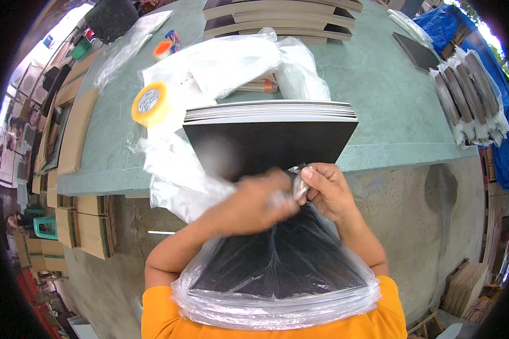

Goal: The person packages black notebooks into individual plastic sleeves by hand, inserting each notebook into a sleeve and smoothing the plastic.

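A clear plastic bag (274, 313) wraps a stack of black boards (266, 265) and lies against my orange shirt. The bag's gathered end comes up between my hands. My right hand (327, 189) pinches this twisted plastic, thumb on top. My left hand (266, 198) touches the same gathered plastic from the left, its fingers curled but smeared by motion, so their grip is unclear. Just beyond both hands, another stack of black boards with pale edges (268, 141) stands on the green table, tilted toward me; my left hand partly covers its lower edge.
Loose white plastic bags (232, 62) lie beyond the near stack. Left of it is a yellow tape roll (151, 104), with an orange-and-blue tape dispenser (167, 48) farther back. More boards (280, 20) are piled at the back of the green table (387, 101); wrapped bundles (469, 96) sit at right.
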`<state>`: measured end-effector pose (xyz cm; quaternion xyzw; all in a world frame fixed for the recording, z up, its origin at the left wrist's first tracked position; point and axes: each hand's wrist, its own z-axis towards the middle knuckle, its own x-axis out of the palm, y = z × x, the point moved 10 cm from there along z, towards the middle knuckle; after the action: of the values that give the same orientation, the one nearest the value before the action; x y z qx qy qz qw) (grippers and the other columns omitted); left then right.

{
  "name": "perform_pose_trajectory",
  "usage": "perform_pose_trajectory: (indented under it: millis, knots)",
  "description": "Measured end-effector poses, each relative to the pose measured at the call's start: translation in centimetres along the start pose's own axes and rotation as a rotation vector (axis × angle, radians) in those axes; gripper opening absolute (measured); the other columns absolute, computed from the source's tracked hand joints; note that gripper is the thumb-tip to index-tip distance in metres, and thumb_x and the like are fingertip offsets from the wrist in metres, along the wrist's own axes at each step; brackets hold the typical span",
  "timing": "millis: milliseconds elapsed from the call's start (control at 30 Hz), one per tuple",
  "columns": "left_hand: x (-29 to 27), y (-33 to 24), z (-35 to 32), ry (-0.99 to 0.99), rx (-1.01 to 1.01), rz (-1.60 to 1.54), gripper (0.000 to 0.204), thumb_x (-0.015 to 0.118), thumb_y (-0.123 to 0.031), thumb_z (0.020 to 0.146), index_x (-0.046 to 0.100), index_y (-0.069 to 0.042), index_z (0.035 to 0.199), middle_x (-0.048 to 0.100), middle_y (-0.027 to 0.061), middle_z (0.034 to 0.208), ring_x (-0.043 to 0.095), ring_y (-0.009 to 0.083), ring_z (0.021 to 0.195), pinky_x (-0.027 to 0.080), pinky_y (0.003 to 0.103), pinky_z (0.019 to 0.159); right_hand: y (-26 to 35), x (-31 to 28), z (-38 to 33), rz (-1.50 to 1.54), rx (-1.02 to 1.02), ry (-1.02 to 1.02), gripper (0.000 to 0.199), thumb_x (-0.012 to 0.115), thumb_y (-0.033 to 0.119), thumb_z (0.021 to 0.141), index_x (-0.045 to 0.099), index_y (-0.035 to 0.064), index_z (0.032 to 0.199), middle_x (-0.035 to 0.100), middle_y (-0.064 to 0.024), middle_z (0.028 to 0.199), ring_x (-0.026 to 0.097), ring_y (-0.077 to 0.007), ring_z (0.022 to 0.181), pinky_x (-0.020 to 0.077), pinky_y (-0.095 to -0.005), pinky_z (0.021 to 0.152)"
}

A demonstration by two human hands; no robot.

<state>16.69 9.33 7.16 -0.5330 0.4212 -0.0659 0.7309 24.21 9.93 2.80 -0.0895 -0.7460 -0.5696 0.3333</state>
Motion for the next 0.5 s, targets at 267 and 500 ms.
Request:
perform_pose_trajectory:
  millis: [267, 500]
  knots:
    - [-1.9, 1.3, 0.6, -0.094, -0.156, -0.268, 0.017, 0.061, -0.017, 0.077, 0.055, -0.001, 0.076, 0.055, 0.0025, 0.064, 0.05, 0.006, 0.063, 0.04, 0.023, 0.055, -1.0, -1.6, -0.8, 0.007, 0.032, 0.004, 0.016, 0.057, 0.017, 0.081, 0.056, 0.0021, 0.074, 0.059, -0.005, 0.07, 0.056, -0.0114, 0.062, 0.0462, -0.024, 0.056]
    - [-8.9, 9.2, -6.6, -0.439, -0.276, 0.152, 0.022, 0.059, -0.022, 0.075, 0.059, -0.001, 0.073, 0.058, 0.0031, 0.062, 0.052, 0.0105, 0.059, 0.042, 0.027, 0.054, 1.2, -1.2, -1.4, 0.291, -0.102, 0.088, 0.021, 0.051, 0.021, 0.085, 0.053, 0.0047, 0.072, 0.057, -0.0053, 0.071, 0.056, -0.0135, 0.063, 0.0458, -0.0253, 0.057]
